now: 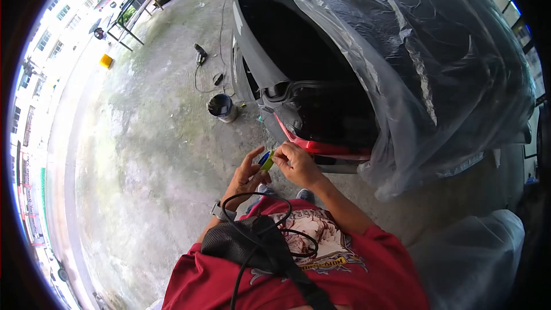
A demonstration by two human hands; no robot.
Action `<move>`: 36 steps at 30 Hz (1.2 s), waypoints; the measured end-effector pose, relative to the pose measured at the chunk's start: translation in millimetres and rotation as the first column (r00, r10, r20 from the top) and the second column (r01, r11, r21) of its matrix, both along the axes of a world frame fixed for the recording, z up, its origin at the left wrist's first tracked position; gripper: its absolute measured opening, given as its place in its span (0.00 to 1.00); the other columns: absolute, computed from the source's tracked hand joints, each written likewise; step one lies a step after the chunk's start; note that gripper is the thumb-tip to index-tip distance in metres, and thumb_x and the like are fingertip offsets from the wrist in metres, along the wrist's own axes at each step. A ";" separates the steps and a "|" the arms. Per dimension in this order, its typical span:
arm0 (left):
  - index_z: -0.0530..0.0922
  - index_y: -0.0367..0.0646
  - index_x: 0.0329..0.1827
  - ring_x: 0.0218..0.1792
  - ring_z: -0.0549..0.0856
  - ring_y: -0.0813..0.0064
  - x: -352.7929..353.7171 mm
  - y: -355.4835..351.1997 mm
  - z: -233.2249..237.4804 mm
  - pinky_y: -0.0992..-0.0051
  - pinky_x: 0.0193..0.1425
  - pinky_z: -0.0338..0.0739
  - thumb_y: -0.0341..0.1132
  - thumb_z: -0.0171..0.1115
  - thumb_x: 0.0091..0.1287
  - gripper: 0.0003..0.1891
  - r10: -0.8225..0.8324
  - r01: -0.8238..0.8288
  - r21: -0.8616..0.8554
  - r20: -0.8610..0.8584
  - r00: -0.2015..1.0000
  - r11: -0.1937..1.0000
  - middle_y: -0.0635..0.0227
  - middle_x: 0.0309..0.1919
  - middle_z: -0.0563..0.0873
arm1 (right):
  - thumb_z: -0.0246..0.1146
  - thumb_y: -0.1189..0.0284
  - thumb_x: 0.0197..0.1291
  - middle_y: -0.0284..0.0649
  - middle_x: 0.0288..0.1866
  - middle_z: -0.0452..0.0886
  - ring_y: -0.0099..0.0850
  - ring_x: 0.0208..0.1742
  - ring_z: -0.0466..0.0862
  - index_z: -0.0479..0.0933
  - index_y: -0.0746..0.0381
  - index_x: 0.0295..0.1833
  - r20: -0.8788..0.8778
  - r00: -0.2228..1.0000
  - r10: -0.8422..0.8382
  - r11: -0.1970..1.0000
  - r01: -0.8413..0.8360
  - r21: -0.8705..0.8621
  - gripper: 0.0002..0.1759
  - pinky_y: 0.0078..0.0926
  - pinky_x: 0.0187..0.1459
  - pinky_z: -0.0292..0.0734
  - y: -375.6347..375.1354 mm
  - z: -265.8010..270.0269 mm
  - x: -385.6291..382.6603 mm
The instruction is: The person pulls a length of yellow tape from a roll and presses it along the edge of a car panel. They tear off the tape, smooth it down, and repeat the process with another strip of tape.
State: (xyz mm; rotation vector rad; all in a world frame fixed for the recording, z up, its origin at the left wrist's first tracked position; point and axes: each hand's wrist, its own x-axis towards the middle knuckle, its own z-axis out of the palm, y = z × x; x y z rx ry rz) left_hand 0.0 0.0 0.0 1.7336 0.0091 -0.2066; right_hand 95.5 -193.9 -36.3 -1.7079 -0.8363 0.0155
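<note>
A small flat yellow-green and blue piece (267,162) is between my hands, in front of my body; its kind I cannot make out. My right hand (296,163) pinches its right edge with thumb and fingertips. My left hand (247,177) is curled around its left side, index finger raised and the other fingers bent beneath. Just beyond my hands is a dark car with a red strip (310,146) along its lower rear edge. Clear plastic sheeting (396,138) drapes over the car's right side.
On the concrete floor (155,109) are a bucket (222,108), a dark corded tool (200,55) and a yellow container (105,61). A metal stand (127,17) is far left. More plastic sheeting (473,258) lies at lower right. A black cable (252,241) hangs over my chest.
</note>
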 end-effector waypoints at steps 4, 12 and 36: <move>0.74 0.39 0.62 0.38 0.87 0.78 4.1 -38.7 -12.8 0.73 0.46 0.81 0.31 0.62 0.77 0.14 -0.021 0.021 -0.008 0.016 1.000 1.000 0.67 0.35 0.88 | 0.70 0.72 0.67 0.37 0.35 0.81 0.31 0.36 0.81 0.77 0.65 0.40 -0.226 0.974 0.029 1.000 -0.025 0.019 0.09 0.33 0.39 0.76 -47.9 8.7 -6.1; 0.82 0.36 0.40 0.33 0.88 0.77 39.5 -28.6 17.8 0.73 0.46 0.79 0.30 0.65 0.74 0.06 -0.119 0.092 0.193 0.136 0.983 0.977 0.68 0.29 0.88 | 0.69 0.72 0.69 0.28 0.33 0.78 0.14 0.34 0.72 0.77 0.63 0.39 -0.416 0.908 -0.052 0.998 0.065 0.017 0.08 0.17 0.36 0.70 -58.5 18.8 10.3; 0.85 0.44 0.33 0.28 0.86 0.69 362.7 86.8 271.4 0.67 0.35 0.78 0.49 0.77 0.59 0.17 -0.819 0.026 0.877 0.437 0.372 0.480 0.62 0.26 0.86 | 0.72 0.72 0.66 0.31 0.37 0.82 0.21 0.38 0.81 0.79 0.57 0.43 -0.764 0.556 -0.328 0.110 0.825 0.554 0.08 0.23 0.47 0.80 60.3 66.4 93.0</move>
